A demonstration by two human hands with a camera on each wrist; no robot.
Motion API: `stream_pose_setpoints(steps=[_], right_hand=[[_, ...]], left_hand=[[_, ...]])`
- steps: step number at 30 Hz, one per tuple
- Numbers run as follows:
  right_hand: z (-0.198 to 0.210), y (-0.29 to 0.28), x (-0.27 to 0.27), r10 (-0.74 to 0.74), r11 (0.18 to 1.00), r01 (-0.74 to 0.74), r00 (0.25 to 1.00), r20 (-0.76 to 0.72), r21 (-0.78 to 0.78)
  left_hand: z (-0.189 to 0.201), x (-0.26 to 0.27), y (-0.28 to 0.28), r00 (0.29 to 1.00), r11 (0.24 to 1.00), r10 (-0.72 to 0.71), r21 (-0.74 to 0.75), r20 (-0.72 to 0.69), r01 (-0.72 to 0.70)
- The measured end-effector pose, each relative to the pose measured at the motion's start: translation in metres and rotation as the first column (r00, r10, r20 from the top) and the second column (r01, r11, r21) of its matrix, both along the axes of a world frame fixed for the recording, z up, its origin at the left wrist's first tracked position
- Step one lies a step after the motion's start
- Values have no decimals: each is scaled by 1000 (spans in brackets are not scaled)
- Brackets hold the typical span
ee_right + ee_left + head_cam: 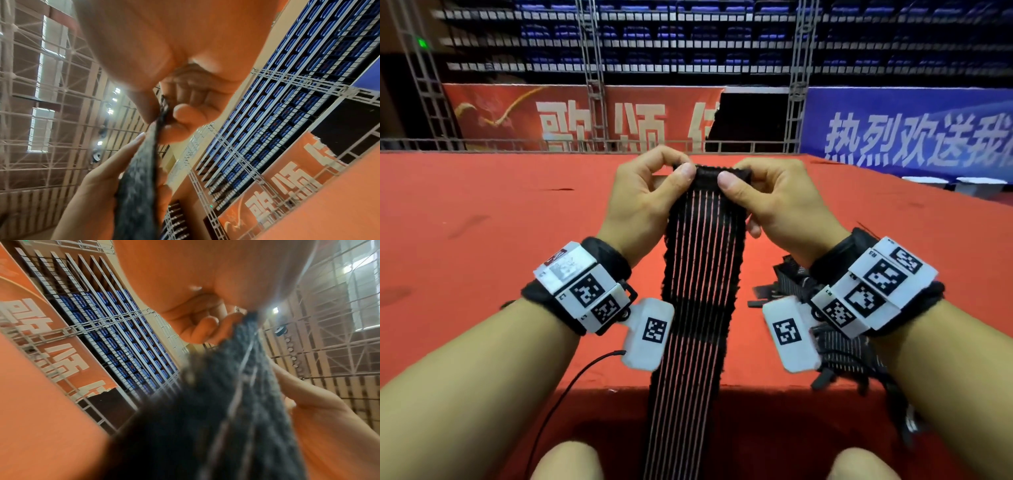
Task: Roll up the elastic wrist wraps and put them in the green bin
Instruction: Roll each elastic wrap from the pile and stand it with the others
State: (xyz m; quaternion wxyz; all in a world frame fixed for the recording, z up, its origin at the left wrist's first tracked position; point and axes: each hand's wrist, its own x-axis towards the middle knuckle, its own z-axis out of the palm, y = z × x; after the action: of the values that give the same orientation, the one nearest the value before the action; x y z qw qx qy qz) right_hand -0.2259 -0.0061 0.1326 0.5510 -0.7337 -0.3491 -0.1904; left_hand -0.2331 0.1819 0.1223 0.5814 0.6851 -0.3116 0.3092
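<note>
A long black elastic wrist wrap (700, 274) with thin pale stripes hangs down from both my hands, over the red table's near edge and between my knees. My left hand (654, 192) pinches its top end at the left corner, thumb against forefinger. My right hand (763, 195) pinches the right corner the same way. The top edge is folded over into a small first turn. In the left wrist view the wrap (236, 386) runs blurred past my curled fingers (207, 327). In the right wrist view the wrap (144, 162) shows edge-on, pinched. No green bin shows.
A pile of more black wraps (835, 342) lies on the red table (482, 240) under my right wrist, near the front edge. A thin black cable (565, 394) trails from my left wrist. A metal rail and banners stand beyond the table's far edge.
</note>
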Motion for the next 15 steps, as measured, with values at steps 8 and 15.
stream_pose_setpoints(steps=[8,15], right_hand=[[-95,-6,59,-101,953,35,973,-208,-301],[-149,5,116,-215,931,105,932,-293,-350]], left_hand=[[-101,45,17,912,986,82,166,-401,-16],[-145,99,24,821,982,123,186,-558,-21]])
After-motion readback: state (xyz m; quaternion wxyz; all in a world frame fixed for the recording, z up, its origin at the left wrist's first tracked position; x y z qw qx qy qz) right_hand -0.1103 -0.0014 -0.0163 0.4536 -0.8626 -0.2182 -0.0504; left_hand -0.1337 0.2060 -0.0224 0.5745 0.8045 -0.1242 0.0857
